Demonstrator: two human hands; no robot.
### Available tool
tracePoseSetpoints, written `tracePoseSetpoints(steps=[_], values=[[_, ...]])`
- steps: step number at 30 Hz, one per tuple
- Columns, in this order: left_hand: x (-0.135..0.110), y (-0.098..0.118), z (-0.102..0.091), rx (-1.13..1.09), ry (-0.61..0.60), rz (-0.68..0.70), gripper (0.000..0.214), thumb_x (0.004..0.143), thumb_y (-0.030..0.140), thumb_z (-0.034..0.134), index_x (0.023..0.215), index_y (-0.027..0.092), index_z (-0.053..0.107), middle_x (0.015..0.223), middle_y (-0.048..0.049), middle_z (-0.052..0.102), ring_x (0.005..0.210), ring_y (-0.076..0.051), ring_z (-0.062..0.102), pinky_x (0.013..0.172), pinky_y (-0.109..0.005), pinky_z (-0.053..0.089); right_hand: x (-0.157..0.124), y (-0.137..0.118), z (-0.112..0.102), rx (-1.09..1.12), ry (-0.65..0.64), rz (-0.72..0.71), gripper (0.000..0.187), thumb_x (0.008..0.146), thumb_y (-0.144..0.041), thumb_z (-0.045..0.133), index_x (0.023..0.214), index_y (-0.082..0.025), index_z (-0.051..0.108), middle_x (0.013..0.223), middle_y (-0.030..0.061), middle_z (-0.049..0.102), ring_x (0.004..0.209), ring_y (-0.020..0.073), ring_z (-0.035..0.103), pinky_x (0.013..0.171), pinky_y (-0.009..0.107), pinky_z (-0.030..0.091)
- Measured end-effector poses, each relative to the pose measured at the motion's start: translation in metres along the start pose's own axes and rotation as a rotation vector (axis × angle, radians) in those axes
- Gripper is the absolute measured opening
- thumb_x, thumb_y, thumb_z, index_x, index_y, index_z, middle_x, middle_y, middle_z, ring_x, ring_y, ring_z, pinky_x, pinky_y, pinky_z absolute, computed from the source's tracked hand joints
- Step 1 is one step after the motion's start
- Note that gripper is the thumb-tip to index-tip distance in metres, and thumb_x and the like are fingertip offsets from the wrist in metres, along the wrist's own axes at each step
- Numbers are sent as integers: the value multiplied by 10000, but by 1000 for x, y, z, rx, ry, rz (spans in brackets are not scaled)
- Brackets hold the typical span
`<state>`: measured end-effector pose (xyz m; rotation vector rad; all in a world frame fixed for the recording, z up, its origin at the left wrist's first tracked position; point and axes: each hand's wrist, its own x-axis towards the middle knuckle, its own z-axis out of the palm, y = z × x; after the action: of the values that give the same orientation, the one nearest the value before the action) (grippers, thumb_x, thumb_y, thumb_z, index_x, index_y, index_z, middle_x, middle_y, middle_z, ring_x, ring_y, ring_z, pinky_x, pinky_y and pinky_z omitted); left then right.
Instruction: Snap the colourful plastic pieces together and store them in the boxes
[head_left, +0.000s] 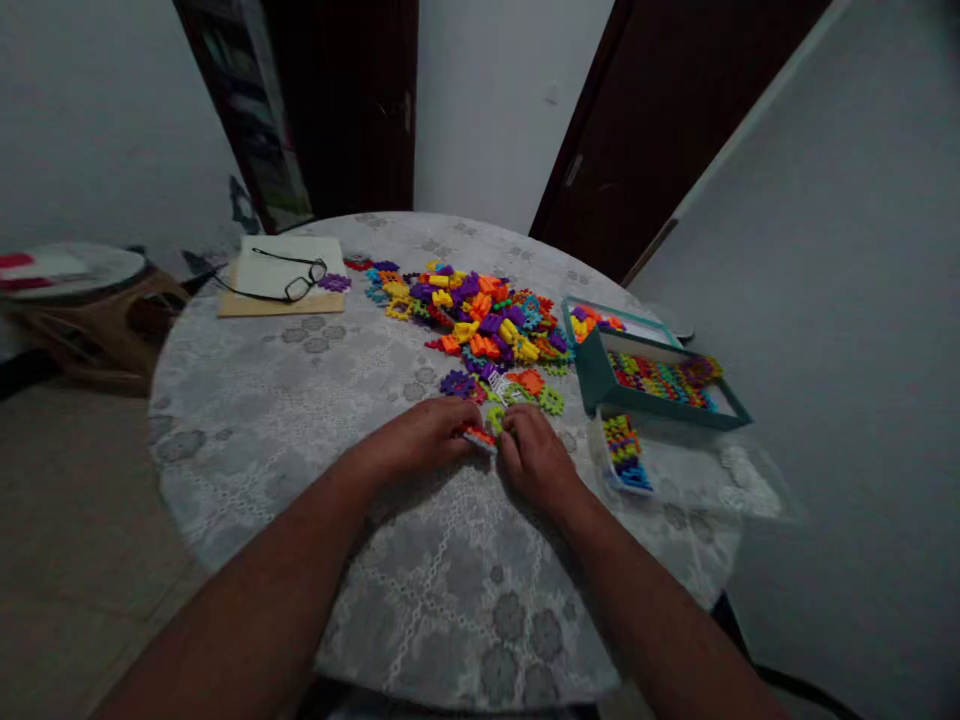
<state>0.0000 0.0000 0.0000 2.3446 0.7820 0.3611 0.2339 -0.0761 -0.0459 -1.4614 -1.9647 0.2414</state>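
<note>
Bare forearms (262, 560) fill the foreground of my feed, reaching across the tabletop (247, 400) to 2 hands that nearly meet. I see the left hand (442, 432) with its fingers pinched on a small orange piece (480, 436); its long axis slants from those fingers toward the right hand (538, 452), the free end just short of it. The right hand's fingers curl narrowly beside a lime-green gear (495, 418), which lies between the hands, just beyond the orange piece; I cannot tell whether they grip anything. Past them spreads a heaped, multicoloured pile (480, 310).
</note>
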Motion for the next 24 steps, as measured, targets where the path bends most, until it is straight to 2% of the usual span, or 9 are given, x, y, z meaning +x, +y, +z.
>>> tracePoseSetpoints(steps=[3, 7, 9, 12, 15, 19, 24], values=[[4, 3, 6, -15, 36, 10, 140, 972, 212, 661, 1105, 227, 701, 1113, -63, 753, 1049, -250, 672, 951, -364, 482, 4, 1, -10, 121, -23, 22, 93, 1039, -243, 501, 1020, -242, 593, 1216, 127, 683, 1199, 275, 642, 1072, 423, 498], [6, 7, 11, -55, 108, -52, 166, 954, 172, 658, 1104, 240, 676, 1110, -64, 769, 1038, -250, 694, 937, -371, 501, 6, 0, -19, 259, -129, 109, 151, 1068, -275, 497, 1048, -250, 645, 1135, 65, 740, 1081, 230, 693, 968, 353, 521], [6, 7, 13, -83, 127, -97, 239, 939, 162, 673, 1163, 244, 661, 1086, -61, 777, 992, -245, 709, 907, -369, 517, 5, -2, -21, 270, -171, 158, 174, 1077, -293, 497, 1084, -252, 666, 1061, 37, 760, 995, 218, 704, 896, 329, 518], [7, 4, 15, -108, 129, -116, 434, 932, 160, 691, 1351, 244, 618, 1102, -66, 795, 983, -249, 734, 902, -378, 544, 5, -3, -22, 239, -167, 174, 174, 1075, -309, 508, 1080, -246, 670, 1004, 25, 765, 936, 215, 704, 844, 314, 501], [8, -1, 19, -56, 149, -86, 527, 950, 174, 686, 1463, 254, 599, 1212, -97, 803, 1121, -284, 746, 999, -434, 561, 5, -4, -23, 226, -160, 144, 179, 1077, -315, 499, 1059, -242, 662, 956, 24, 750, 902, 214, 702, 815, 308, 487], [9, -7, 26, 39, 175, -35, 464, 971, 216, 694, 1429, 282, 665, 1452, -117, 733, 1365, -326, 670, 1179, -521, 507, 6, -3, -23, 218, -164, 116, 196, 1091, -315, 477, 1043, -241, 652, 929, 23, 725, 877, 211, 689, 797, 308, 475], [9, -9, 30, 47, 165, -1, 515, 985, 209, 665, 1495, 267, 620, 1532, -131, 683, 1428, -309, 632, 1229, -511, 476, 5, -5, -19, 240, -123, 85, 204, 1104, -344, 511, 1025, -245, 671, 920, 13, 711, 857, 199, 673, 799, 302, 488]])
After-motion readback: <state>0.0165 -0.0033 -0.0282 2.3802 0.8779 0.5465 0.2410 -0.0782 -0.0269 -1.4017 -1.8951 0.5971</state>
